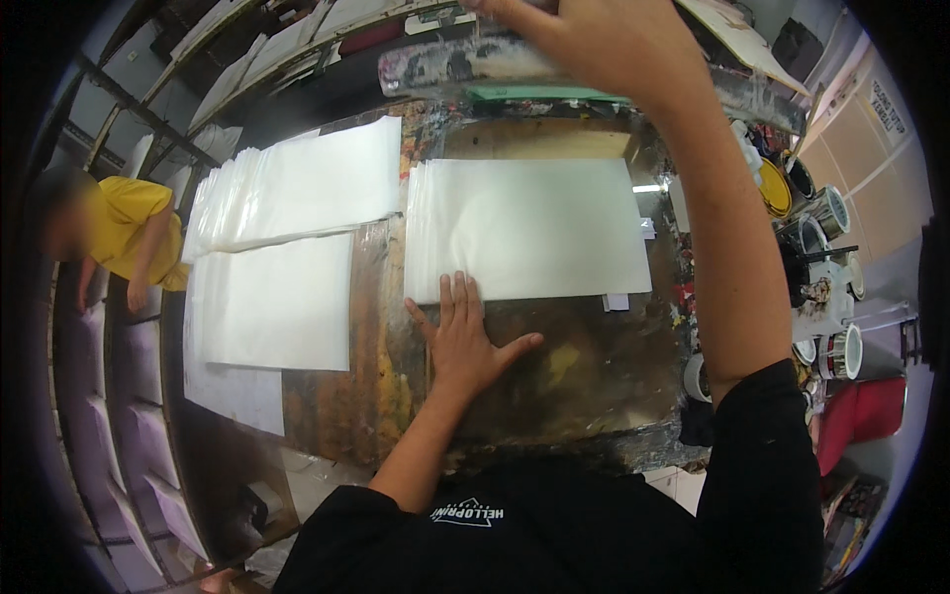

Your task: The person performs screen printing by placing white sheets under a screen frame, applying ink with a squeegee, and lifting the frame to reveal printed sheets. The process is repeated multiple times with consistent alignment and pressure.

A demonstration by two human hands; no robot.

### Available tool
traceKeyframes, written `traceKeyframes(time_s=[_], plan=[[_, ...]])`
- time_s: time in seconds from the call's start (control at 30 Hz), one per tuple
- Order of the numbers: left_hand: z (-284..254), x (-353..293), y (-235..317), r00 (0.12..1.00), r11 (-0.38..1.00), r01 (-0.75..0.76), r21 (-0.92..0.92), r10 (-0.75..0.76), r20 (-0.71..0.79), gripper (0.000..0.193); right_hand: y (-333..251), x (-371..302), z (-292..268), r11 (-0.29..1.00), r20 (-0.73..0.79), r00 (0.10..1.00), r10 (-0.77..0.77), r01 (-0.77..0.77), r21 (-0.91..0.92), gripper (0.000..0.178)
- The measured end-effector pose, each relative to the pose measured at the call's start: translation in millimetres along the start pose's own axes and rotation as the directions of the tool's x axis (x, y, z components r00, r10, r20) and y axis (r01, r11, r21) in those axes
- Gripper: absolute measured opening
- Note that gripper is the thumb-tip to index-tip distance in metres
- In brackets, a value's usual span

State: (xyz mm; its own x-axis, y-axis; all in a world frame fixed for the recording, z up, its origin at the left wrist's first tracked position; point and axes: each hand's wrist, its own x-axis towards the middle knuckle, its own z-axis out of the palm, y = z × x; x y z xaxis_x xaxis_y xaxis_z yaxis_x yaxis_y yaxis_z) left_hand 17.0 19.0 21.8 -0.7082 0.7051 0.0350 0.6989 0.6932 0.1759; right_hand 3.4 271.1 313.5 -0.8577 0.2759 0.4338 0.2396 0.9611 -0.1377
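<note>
My left hand (pixel 463 348) spread, nothing pinched, fingers (pixel 459 292) on the near edge of the white sheet stack (pixel 539 223), stack extending beyond them across the stained table (pixel 594 371), right hand (pixel 614 45) raised over the far side, cut off by the upper border, its grip I cannot tell, 2 other white piles (pixel 302 183) at left.

Right hand (pixel 618 45) cut off by the top edge, its grip impossible to tell, part of the paper stack (pixel 539 228) hidden under the left hand (pixel 461 342), face of a co-worker (pixel 134 223) blurred, contents of some cans (pixel 836 213) too small to tell
</note>
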Motion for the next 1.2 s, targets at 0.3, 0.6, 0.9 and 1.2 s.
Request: traceKeyframes(time_s=[0.3, 0.6, 0.9, 1.2], plan=[[-61.6, 66.6, 7.9, 0.844, 0.975, -0.108, -0.194, -0.014, -0.537, 0.072, 1.8, 13.2, -2.0, 0.997, -0.089, 0.996, 0.003, -0.01, -0.074, 0.088], [-68.2, 14.5, -161.2, 0.65, 0.836, 0.549, -0.005, -0.431, -0.626, 0.065, 7.0, 1.6, 12.2, 0.996, -0.074, 0.996, -0.059, 0.054, -0.07, 0.091], [54.1, 77.6, 61.0, 0.931, 0.933, -0.344, -0.109, 0.323, -0.171, 0.058, 0.7, 2.1, 11.4, 0.998, -0.068, 0.996, -0.061, 0.061, -0.008, 0.095], [62.6, 79.6, 67.7, 0.94, 0.941, -0.322, -0.108, 0.304, -0.154, 0.061, -0.2, 6.7, -7.9, 0.999, 0.113, 0.992, 0.049, -0.049, 0.002, 0.096]])
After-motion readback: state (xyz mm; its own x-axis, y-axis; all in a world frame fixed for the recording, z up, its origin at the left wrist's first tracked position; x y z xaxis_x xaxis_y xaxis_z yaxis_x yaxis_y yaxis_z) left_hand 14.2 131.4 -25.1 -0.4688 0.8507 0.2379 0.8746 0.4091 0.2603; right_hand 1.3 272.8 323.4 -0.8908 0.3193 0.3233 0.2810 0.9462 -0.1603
